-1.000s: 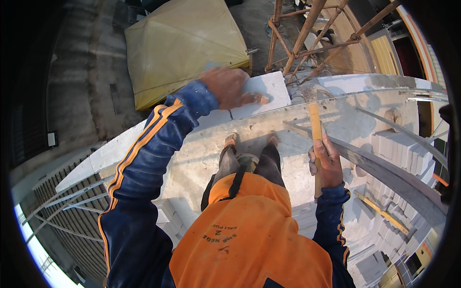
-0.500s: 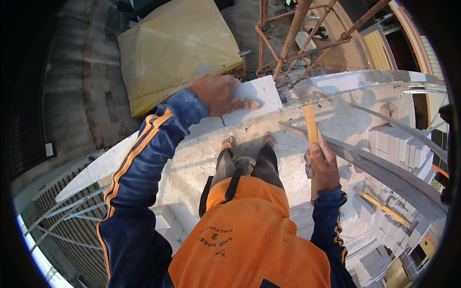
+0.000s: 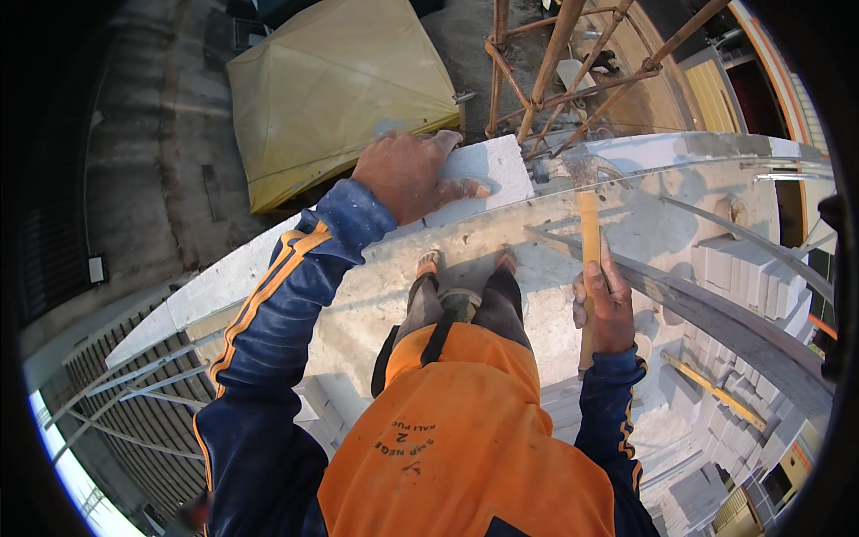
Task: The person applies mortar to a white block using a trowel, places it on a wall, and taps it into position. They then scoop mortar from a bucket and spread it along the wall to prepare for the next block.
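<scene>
1. While the left hand (image 3: 407,174) lies across the pale block (image 3: 506,170) just short of twelve o'clock, its thumb stretches along the block's flat, fine-grained top, apart from the fingers. Their tips are hidden past the far edge, so I cannot tell whether they clamp it.
2. The block sits toward one o'clock, squared at its exposed end and chalky white, in line with the wall (image 3: 224,277) of similar blocks, which curves from nine o'clock through twelve to two.
3. Between two and three o'clock stands a hammer (image 3: 588,224) with a straight, honey-coloured wooden handle and a dusty grey head, near the block's squared end; whether the head touches the wall, I cannot tell.
4. Toward three o'clock the right hand (image 3: 610,309) has its fingers curled round the lower handle, pinching the wood against the palm.
5. Loose stacked blocks (image 3: 747,277), smooth-faced and sharp-cornered, lie at three o'clock behind a long, scuffed grey beam (image 3: 716,309). At four o'clock rests a slim yellow bar (image 3: 713,391).
6. Beyond the wall, a creased yellow canopy (image 3: 340,98) spreads at eleven o'clock, and round rust-brown poles (image 3: 550,67) cross at one. Ribbed dark sheeting (image 3: 125,376) slopes at eight.
</scene>
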